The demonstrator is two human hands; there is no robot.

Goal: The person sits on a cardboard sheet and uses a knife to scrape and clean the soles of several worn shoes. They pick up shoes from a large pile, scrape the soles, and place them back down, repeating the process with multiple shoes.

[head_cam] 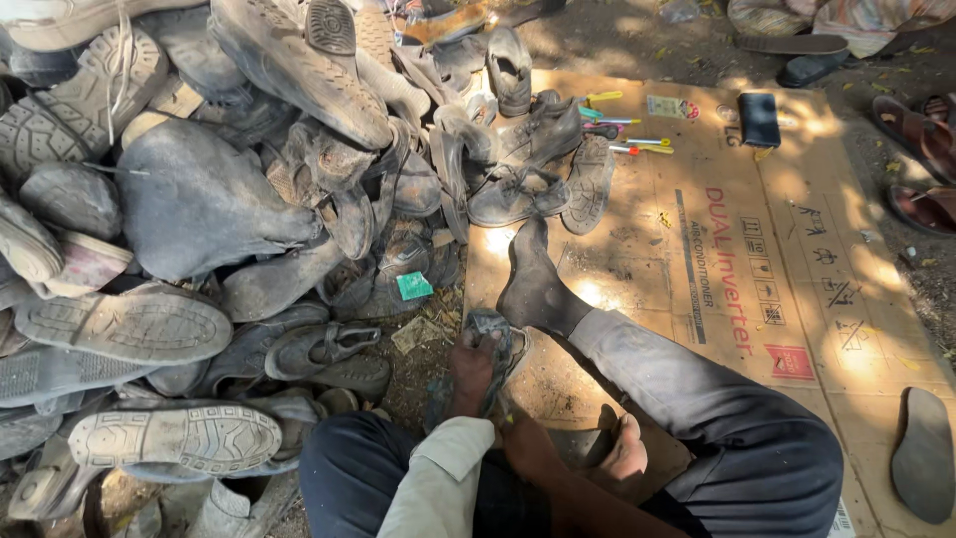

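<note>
At near left edge of cardboard sheet: worn grey sandal, held.
Left hand, fingers curled tight over the sandal's strap, pressing it down on the ground beside a dark-socked foot; right hand lower, fingers bent, grip cannot be told. Beyond: heaped pile of old shoes off the left edge; coloured pens and black wallet at far edge.

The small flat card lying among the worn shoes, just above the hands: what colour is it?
Green: the card shows in the head view, its only view.
</note>
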